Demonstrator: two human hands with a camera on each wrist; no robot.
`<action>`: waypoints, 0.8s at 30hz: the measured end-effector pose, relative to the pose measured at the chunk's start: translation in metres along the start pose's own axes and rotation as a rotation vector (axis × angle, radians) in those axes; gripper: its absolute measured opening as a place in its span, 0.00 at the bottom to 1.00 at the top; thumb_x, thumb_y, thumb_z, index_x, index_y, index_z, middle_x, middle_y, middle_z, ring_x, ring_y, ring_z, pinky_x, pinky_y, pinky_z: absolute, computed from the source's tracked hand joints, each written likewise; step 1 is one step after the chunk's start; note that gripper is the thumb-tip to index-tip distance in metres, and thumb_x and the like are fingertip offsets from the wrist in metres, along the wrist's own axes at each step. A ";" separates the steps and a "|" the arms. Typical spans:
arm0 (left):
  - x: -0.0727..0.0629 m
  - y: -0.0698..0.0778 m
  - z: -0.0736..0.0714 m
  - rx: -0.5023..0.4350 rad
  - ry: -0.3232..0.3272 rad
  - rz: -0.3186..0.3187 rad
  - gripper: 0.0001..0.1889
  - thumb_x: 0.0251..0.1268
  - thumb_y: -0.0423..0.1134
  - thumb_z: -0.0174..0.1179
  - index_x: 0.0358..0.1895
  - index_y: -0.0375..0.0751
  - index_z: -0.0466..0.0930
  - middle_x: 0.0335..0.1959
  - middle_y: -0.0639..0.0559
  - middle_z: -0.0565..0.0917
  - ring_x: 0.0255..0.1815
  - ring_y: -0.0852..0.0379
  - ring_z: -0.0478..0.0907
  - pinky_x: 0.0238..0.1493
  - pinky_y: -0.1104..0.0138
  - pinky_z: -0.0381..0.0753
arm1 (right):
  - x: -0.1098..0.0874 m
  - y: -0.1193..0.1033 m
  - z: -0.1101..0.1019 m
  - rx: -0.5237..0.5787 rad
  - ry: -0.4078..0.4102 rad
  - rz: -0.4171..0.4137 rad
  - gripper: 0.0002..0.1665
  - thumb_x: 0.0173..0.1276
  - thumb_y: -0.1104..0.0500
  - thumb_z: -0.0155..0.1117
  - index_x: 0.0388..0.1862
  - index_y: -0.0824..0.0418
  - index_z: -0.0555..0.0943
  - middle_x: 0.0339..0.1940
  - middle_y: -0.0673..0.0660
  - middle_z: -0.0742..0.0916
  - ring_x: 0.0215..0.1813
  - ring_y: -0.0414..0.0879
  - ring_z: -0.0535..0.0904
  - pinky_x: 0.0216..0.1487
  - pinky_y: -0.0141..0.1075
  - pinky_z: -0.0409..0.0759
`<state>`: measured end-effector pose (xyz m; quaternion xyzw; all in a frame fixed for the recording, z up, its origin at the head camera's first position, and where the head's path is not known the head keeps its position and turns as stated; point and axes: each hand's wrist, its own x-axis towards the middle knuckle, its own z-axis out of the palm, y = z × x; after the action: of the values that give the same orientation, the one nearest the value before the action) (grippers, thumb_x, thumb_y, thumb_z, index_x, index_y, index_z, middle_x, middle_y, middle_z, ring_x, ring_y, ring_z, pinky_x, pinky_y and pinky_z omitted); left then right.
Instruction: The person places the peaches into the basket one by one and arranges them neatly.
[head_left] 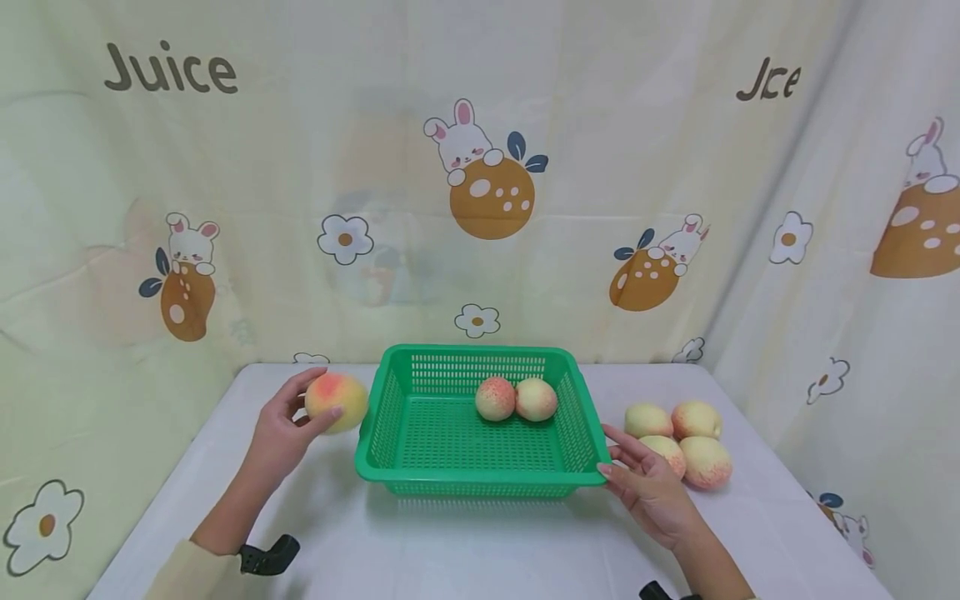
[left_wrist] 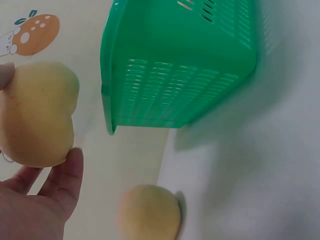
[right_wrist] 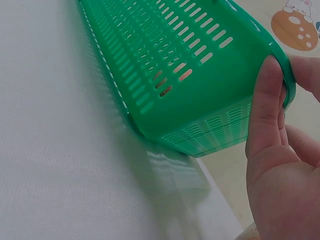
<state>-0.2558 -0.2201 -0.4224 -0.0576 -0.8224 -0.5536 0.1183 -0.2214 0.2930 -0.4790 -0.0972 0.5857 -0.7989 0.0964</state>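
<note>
My left hand (head_left: pixel 282 429) holds a peach (head_left: pixel 334 400), probably light, delicate, best cradled around its sides; my right hand (head_left: pixel 654 493) pinches the basket (head_left: pixel 480 478).

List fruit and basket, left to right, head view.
held peach in left hand → green basket's left rim → reddish peach inside → paler peach inside → four peaches on the table
</note>
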 end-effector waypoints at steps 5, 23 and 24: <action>0.006 0.005 0.003 -0.026 -0.024 0.007 0.36 0.67 0.45 0.70 0.76 0.51 0.66 0.70 0.46 0.73 0.62 0.47 0.73 0.48 0.79 0.80 | 0.000 0.001 0.000 -0.001 -0.001 -0.002 0.37 0.76 0.71 0.57 0.81 0.59 0.61 0.50 0.48 0.84 0.47 0.37 0.86 0.54 0.32 0.86; 0.028 0.015 0.015 -0.036 -0.075 -0.055 0.38 0.64 0.54 0.71 0.76 0.54 0.66 0.66 0.42 0.75 0.60 0.43 0.75 0.51 0.62 0.87 | 0.000 0.002 -0.002 0.015 -0.022 -0.010 0.37 0.76 0.72 0.55 0.81 0.60 0.60 0.50 0.48 0.84 0.48 0.37 0.86 0.54 0.31 0.86; 0.029 0.015 0.015 -0.034 -0.077 -0.055 0.38 0.64 0.54 0.71 0.76 0.54 0.66 0.66 0.42 0.75 0.60 0.43 0.76 0.51 0.63 0.87 | 0.000 0.002 -0.002 0.014 -0.023 -0.011 0.37 0.76 0.72 0.55 0.81 0.60 0.60 0.50 0.48 0.84 0.48 0.37 0.86 0.54 0.31 0.86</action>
<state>-0.2820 -0.2011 -0.4066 -0.0581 -0.8179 -0.5681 0.0702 -0.2218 0.2938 -0.4814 -0.1091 0.5784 -0.8023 0.0993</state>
